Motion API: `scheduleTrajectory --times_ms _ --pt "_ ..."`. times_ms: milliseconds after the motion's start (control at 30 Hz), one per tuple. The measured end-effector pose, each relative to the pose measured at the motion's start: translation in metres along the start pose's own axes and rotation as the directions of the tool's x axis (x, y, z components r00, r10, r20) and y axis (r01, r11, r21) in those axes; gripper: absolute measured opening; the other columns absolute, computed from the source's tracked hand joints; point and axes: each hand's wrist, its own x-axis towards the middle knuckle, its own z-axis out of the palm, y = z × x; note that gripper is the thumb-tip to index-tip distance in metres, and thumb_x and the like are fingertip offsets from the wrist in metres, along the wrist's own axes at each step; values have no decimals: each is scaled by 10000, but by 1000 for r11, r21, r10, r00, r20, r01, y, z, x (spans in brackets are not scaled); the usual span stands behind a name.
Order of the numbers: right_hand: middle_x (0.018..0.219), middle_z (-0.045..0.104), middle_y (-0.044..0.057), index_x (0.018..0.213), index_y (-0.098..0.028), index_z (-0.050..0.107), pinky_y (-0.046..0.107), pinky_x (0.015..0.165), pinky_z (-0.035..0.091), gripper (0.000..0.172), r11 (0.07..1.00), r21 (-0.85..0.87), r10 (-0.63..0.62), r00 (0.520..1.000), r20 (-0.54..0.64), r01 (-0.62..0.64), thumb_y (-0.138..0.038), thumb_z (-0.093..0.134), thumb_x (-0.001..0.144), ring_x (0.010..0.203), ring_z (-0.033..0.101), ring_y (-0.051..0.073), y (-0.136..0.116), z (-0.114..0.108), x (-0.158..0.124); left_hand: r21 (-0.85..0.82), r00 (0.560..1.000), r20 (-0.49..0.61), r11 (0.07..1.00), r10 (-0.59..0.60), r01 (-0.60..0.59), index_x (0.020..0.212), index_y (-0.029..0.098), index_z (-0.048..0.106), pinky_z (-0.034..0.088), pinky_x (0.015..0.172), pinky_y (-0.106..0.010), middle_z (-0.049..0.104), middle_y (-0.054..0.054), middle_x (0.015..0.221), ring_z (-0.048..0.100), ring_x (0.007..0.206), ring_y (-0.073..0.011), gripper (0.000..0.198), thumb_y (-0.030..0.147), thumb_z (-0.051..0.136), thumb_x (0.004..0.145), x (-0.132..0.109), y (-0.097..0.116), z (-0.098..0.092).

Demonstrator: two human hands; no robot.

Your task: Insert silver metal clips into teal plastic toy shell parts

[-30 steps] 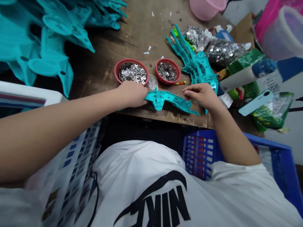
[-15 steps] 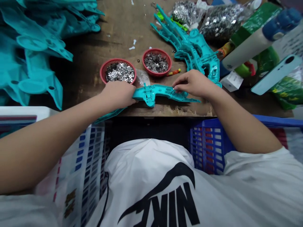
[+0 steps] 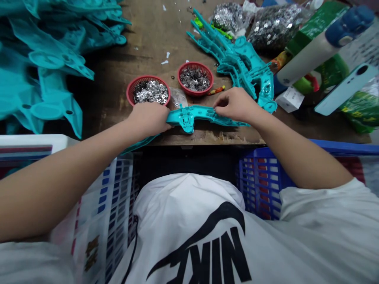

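The plastic part (image 3: pixel 204 112) is plain turquoise, matching the heap of parts (image 3: pixel 56 59) at left and the stack (image 3: pixel 247 55) at right. The left bowl (image 3: pixel 129 96) and right bowl (image 3: pixel 195 94) are red, their metal pieces (image 3: pixel 151 93) silver. The table (image 3: pixel 148 55) is brown, the bottle (image 3: pixel 308 59) white with a blue cap (image 3: pixel 349 27), the phone (image 3: pixel 343 92) pale aqua. The shirt (image 3: pixel 189 213) is white with a black swoosh (image 3: pixel 225 211) and black lettering (image 3: pixel 216 256); the right-hand basket (image 3: pixel 278 161) is deep blue.

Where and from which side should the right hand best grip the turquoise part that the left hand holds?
I'd probably grip the turquoise part at its right end, from the right: that end narrows and juts out below the right hand, while the left hand has the other side.
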Motion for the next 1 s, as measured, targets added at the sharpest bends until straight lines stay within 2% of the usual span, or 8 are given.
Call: scheduleTrajectory --times_ms 367,500,600,700,900,1000 --pt "861 863 92 918 -249 955 565 1040 696 69 999 -36 8 1000 11 -7 -230 983 858 1032 871 396 0 1 2 -52 1000 -12 999 -1 0 1584 195 928 704 1207 -591 888 -296 1536 869 1437 -558 592 548 730 1153 3 -1 3" --pt "842 851 89 939 -253 959 536 946 706 98 999 33 24 1000 14 -24 -288 1014 866 988 857 379 2 -1 1 -89 1000 -23 996 -15 13 1577 235 937 693 1234 -590 895 -273 1528 854 1482 -565 561 543 785 1134 4 -1 4" --pt "819 842 85 929 -260 957 526 898 704 99 997 64 38 999 39 -40 -322 1014 876 954 855 373 2 -1 1 -60 1000 -7 998 -2 2 1597 231 923 700 1215 -591 898 -266 1528 860 1466 -551 564 534 756 1152 0 0 -1" --pt "820 853 85 901 -260 948 531 932 705 95 1000 10 19 1000 18 -19 -328 1010 877 937 856 366 0 1 0 -29 1000 6 1000 6 -6 1616 178 911 703 1194 -586 885 -289 1541 871 1434 -545 610 548 714 1171 -3 0 -4" --pt "908 900 90 957 -271 975 547 1019 716 86 995 -95 -41 999 31 44 -340 1002 915 974 869 375 -6 4 -1 -24 1000 -6 1000 5 -5 1609 210 922 696 1186 -577 897 -277 1535 874 1428 -549 603 553 729 1152 1 2 1" --pt "932 904 97 960 -255 983 534 1075 699 74 992 -115 -51 998 36 55 -309 1013 918 1014 877 375 -8 6 -3 -61 1000 -4 998 -13 13 1534 252 957 683 1212 -589 914 -245 1485 857 1459 -562 612 682 787 1133 -4 0 -8"
